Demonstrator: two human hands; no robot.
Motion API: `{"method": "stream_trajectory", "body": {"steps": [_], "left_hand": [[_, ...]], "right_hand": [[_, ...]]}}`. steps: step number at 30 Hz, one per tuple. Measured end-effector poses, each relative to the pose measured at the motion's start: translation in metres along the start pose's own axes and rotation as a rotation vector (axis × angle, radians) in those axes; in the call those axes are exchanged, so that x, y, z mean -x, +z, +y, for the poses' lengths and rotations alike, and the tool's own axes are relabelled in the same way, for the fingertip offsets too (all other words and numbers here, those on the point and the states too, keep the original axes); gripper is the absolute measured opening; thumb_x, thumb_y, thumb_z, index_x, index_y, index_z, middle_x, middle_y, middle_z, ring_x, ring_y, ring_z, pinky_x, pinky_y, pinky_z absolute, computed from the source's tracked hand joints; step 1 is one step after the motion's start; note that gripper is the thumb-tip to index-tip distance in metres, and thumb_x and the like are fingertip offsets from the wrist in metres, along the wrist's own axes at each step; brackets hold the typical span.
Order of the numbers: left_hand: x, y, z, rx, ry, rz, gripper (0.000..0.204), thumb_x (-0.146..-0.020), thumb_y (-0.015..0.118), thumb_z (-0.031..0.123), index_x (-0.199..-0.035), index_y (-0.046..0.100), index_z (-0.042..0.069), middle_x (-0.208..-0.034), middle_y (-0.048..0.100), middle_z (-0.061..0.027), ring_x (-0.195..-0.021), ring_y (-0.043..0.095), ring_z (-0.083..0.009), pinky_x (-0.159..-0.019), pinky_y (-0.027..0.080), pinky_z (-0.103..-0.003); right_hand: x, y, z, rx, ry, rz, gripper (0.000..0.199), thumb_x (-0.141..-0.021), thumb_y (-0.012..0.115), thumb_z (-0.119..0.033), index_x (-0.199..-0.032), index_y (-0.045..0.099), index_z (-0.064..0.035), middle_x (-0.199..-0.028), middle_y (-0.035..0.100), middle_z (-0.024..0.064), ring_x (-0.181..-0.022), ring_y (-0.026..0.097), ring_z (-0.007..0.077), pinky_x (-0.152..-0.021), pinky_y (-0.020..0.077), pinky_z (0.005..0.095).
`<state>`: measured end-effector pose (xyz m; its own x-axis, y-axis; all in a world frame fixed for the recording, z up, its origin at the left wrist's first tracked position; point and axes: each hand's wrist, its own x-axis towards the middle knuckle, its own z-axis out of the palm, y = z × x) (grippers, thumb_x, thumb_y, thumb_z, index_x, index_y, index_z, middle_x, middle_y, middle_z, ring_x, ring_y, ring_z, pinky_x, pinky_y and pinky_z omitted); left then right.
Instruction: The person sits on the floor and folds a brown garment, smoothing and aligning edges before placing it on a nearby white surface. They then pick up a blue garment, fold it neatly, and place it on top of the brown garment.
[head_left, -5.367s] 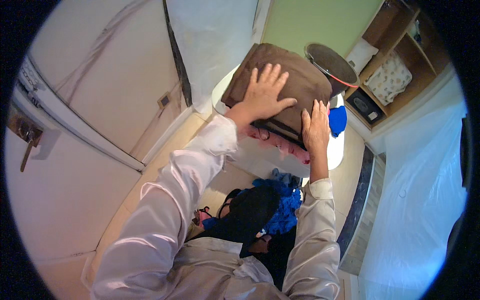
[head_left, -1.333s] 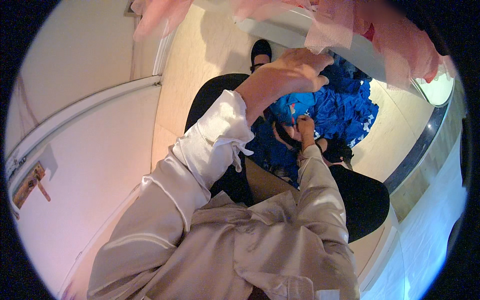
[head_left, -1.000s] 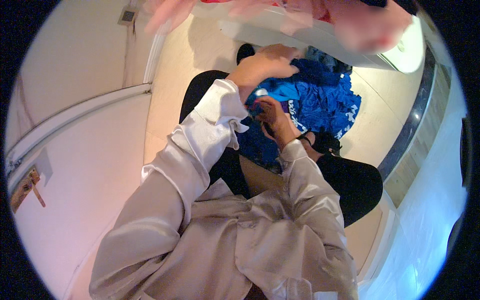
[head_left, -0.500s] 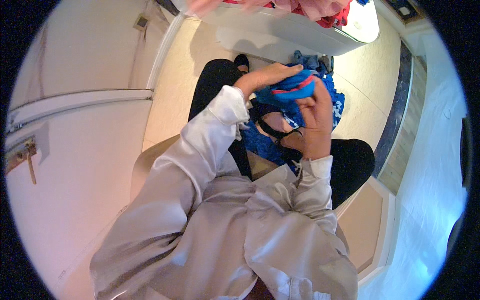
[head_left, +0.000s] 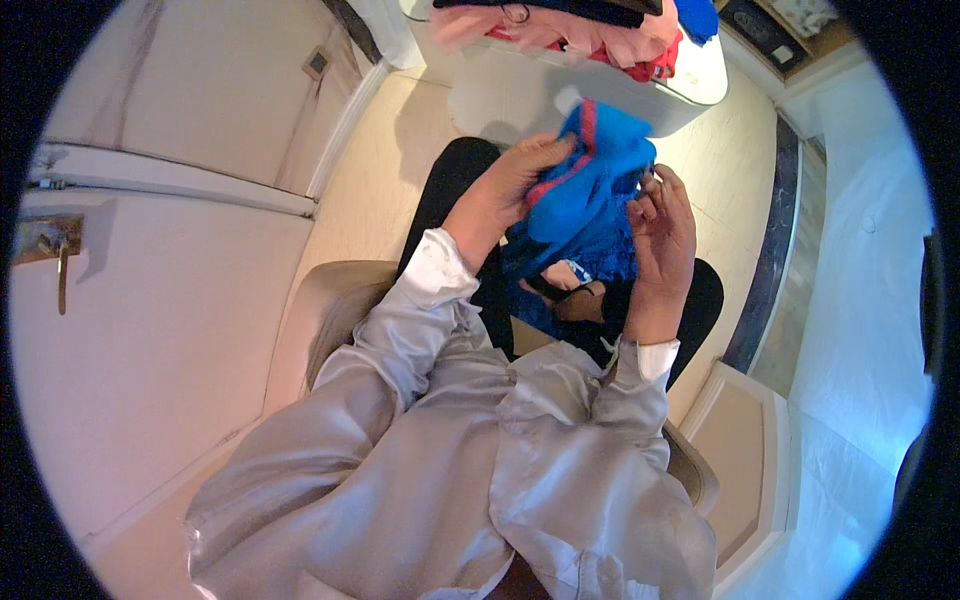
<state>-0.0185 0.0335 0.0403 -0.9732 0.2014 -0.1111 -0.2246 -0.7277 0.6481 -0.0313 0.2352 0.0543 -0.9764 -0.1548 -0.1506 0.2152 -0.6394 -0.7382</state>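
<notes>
Raised over my knees is a bright blue cloth garment (head_left: 605,150) with a pinkish-red trim band along its left side. My left hand (head_left: 535,165) grips it by that trimmed edge, thumb on top. At the opposite edge my right hand (head_left: 662,215) has its fingers bent inward against the cloth; part of their contact is hidden. The garment's exact kind does not show. Below it, darker blue fabric (head_left: 615,255) hangs between my black-clad legs, partly covered by the garment and my hands.
Ahead stands a white table (head_left: 705,80) piled with pink cloth (head_left: 570,25), red and black pieces, and a blue item (head_left: 697,18). A white door (head_left: 150,300) with a handle is at left. My beige chair (head_left: 335,300) is beneath me; translucent sheeting (head_left: 860,300) hangs at right.
The bunched blue garment has been lifted and spread out, its trim now turned upright at the left. My right hand has shifted slightly right and down. The view has tilted toward the table.
</notes>
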Motion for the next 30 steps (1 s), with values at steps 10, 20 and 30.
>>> {"method": "stream_trajectory", "body": {"steps": [10, 20, 30], "left_hand": [[0.021, 0.021, 0.021, 0.308, 0.179, 0.086, 0.037, -0.103, 0.051, 0.031, -0.132, 0.053, 0.009, -0.119, 0.064, -0.0110, -0.105, 0.066, -0.0225, -0.091, 0.055, -0.040], [0.044, 0.048, 0.033, 0.370, 0.276, 0.017, 0.039, -0.102, 0.051, 0.039, -0.127, 0.055, 0.010, -0.115, 0.065, -0.0106, -0.102, 0.066, -0.0235, -0.088, 0.056, -0.040], [0.053, 0.068, 0.056, 0.208, 0.600, -0.179, 0.031, -0.104, 0.048, 0.022, -0.134, 0.047, 0.016, -0.129, 0.058, -0.0049, -0.121, 0.055, -0.0206, -0.104, 0.044, -0.042]], "right_hand": [[0.057, 0.047, 0.001, 0.617, -0.142, -0.274, 0.049, -0.087, 0.070, -0.010, -0.132, 0.051, -0.0048, -0.119, 0.059, 0.0086, -0.107, 0.057, 0.0181, -0.093, 0.0469, 0.0302], [0.077, 0.078, 0.019, 1.143, -0.615, -0.334, 0.099, -0.066, 0.087, -0.022, -0.147, 0.031, -0.0030, -0.143, 0.038, 0.0205, -0.130, 0.041, 0.0379, -0.107, 0.0379, 0.0453], [0.072, 0.067, -0.007, 0.857, -0.544, -0.003, 0.011, -0.097, 0.061, -0.010, -0.105, 0.060, -0.0020, -0.092, 0.059, 0.0031, -0.083, 0.053, 0.0107, -0.073, 0.0435, 0.0242]]}}
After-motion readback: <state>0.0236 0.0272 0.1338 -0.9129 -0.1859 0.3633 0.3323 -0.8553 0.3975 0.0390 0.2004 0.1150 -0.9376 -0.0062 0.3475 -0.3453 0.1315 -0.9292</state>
